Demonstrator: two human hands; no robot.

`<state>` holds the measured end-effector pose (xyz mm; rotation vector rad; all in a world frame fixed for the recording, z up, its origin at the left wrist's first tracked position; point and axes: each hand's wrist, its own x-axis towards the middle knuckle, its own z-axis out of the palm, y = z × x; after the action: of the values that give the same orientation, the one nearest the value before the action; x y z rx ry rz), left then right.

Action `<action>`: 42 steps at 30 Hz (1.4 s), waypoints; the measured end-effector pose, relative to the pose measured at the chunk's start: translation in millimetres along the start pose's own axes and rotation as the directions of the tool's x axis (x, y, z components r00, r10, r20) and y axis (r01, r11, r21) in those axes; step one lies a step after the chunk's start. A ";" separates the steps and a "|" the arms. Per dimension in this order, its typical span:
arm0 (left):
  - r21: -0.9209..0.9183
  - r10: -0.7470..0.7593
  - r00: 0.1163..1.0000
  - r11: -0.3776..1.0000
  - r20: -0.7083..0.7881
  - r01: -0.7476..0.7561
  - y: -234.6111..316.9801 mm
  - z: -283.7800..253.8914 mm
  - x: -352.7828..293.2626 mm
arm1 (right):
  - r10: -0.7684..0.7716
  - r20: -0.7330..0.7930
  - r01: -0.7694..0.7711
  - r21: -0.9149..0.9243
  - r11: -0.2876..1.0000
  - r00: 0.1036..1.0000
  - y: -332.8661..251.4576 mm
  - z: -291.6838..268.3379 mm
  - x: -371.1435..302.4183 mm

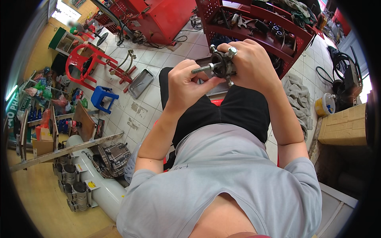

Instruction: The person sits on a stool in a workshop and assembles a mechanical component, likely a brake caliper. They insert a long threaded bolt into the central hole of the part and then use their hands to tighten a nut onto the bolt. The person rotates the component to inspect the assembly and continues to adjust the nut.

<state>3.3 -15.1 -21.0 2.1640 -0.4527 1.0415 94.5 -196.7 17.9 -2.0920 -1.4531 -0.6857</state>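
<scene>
Above my lap I hold a dark, ring-shaped metal part (219, 70) with several bolts standing out of its rim. One long threaded bolt (203, 68) points left from it, across the fingers of my left hand (184, 81). That hand is closed, its thumb reaching to the part's lower edge. My right hand (254, 65) wraps the part from the right, fingers beside a shiny bolt head (232, 50). The right fingertips are partly hidden behind the part. Below the part, a grey metal tray (218, 95) shows between my knees.
A red tool cart (291, 59) with tools stands ahead right. To the left are a red plastic chair (75, 63), a blue stool (104, 98) and another metal tray (141, 84) on the tiled floor. Grey cloth (297, 99) and a yellow-white bucket (324, 105) sit right.
</scene>
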 end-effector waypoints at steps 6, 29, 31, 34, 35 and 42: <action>-0.162 -0.234 0.967 0.963 -0.099 0.216 20.1 3.6 10.2 | 0.012 0.015 -0.012 -0.019 1.000 1.000 -0.1 -0.9 0.1; 0.016 0.043 0.999 0.999 -0.024 -0.043 2.6 0.8 2.5 | 0.009 -0.005 -0.009 0.000 1.000 1.000 -0.8 -0.2 0.4; -0.126 -0.171 0.980 0.980 -0.104 0.157 17.6 2.0 8.2 | 0.008 0.000 -0.008 0.002 1.000 1.000 -0.1 -0.6 -0.1; -0.188 -0.203 0.969 0.966 -0.143 0.175 23.8 5.5 12.0 | 0.003 0.002 -0.003 -0.014 1.000 1.000 -0.2 -1.0 0.2; -0.150 -0.137 0.982 0.982 -0.128 0.117 20.0 5.1 11.4 | 0.002 0.005 -0.002 -0.012 1.000 1.000 -0.3 -1.1 0.1; -0.008 0.020 0.999 1.000 -0.031 -0.020 0.4 0.6 0.8 | 0.002 -0.006 -0.003 -0.014 1.000 1.000 1.0 0.4 -0.1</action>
<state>3.9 -15.8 -20.5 2.1373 -0.4642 1.0812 95.5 -196.9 17.4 -2.1002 -1.4460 -0.7029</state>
